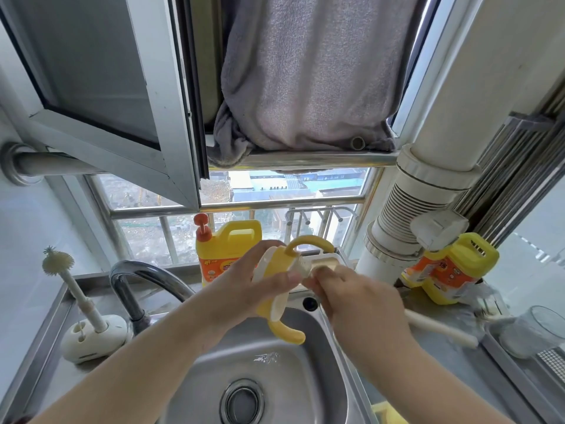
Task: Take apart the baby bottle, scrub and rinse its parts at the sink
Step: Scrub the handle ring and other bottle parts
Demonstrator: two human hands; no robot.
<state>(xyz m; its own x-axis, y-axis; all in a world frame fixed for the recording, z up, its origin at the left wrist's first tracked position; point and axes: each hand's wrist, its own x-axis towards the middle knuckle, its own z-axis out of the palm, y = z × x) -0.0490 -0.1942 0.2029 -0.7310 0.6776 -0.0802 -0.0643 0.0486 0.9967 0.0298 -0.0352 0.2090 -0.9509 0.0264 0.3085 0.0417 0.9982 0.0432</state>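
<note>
Left hand (260, 280) wraps its fingers round the yellow handled collar (276, 289), held up over the sink (305, 377); right hand (339, 289) pinches the pale nipple (305, 266) poking through its middle. Best bet here: steady the collar, pull straight, don't tear it. Bottle brush (72, 281) waits left of the faucet (143, 286).

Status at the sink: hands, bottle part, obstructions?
Left hand grips yellow handled collar over sink. Right hand pinches pale nipple piece at its top. Faucet off, nothing blocking.
</note>
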